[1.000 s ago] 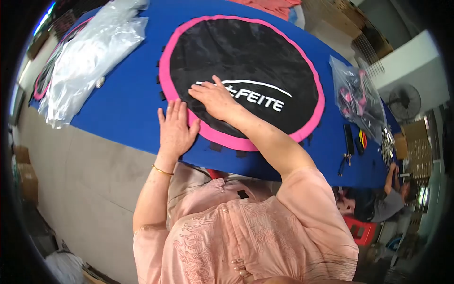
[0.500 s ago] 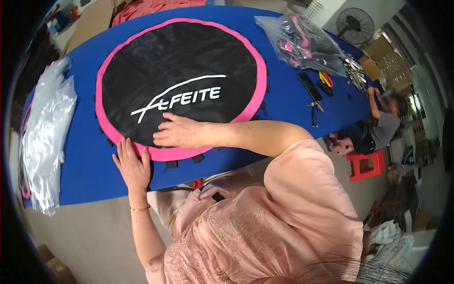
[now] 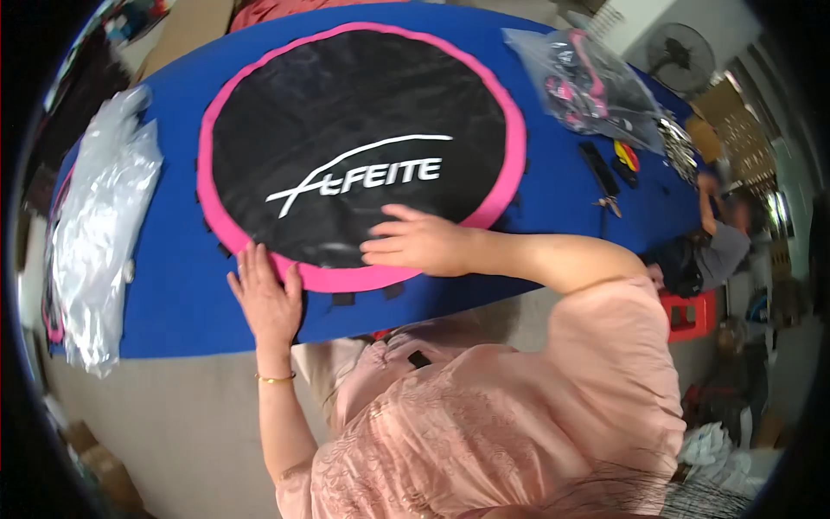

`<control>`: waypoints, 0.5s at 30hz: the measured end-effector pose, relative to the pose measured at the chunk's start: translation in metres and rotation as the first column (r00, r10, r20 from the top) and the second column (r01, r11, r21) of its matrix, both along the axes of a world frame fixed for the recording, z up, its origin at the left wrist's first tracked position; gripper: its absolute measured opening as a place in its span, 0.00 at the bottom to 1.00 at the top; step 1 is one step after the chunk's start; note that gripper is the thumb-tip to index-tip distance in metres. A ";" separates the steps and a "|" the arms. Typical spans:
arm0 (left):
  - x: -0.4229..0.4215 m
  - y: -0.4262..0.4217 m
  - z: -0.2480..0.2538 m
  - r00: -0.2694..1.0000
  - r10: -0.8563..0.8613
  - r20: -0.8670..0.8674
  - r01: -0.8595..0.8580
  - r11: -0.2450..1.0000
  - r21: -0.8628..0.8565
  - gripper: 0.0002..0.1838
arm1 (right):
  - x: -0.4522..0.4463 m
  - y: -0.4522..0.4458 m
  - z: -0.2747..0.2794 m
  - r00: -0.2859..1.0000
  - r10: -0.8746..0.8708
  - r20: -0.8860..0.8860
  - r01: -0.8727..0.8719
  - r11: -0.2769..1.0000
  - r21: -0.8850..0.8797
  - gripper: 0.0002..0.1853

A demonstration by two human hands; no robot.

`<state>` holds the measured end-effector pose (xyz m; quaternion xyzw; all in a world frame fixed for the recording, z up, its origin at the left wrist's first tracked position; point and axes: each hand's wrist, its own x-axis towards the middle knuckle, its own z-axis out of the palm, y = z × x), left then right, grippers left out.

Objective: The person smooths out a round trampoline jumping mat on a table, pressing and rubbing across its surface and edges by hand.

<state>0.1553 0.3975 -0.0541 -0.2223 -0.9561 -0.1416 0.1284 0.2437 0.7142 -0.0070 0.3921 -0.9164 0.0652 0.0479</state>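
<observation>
A round black trampoline mat [image 3: 346,104] with a pink border and white "FEITE" lettering lies flat on the blue table [image 3: 177,303]. Small black tabs stick out around its edge. My left hand [image 3: 266,294] rests with fingers spread on the lower-left pink border. My right hand [image 3: 419,242] is over the lower right of the black fabric, its fingers stretched out and slightly blurred. Neither hand grips anything.
Clear plastic bags [image 3: 104,233] lie at the table's left end. Far right are a bag [image 3: 588,86] with pink-and-black pieces, a black phone [image 3: 598,169], yellow-red tape [image 3: 626,157] and metal parts [image 3: 677,149]. A person [image 3: 722,246] sits near a red stool [image 3: 692,316].
My right hand has slid to the right across the mat, away from my left hand. My left hand stays on the pink border. The whole view has shifted somewhat.
</observation>
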 end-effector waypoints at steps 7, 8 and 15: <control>0.002 0.001 0.004 1.000 -0.019 0.008 0.019 0.998 0.060 0.39 | 0.027 0.015 0.006 0.977 -0.185 0.106 0.183 0.983 0.027 0.32; 0.002 0.001 0.005 0.999 -0.013 0.030 0.011 0.998 0.060 0.39 | 0.024 0.009 0.004 0.979 -0.170 0.110 0.169 0.986 0.016 0.32; 0.002 0.001 0.004 1.000 -0.014 0.026 0.011 0.997 0.083 0.39 | -0.018 -0.035 -0.007 0.992 -0.127 0.021 0.128 0.991 -0.039 0.29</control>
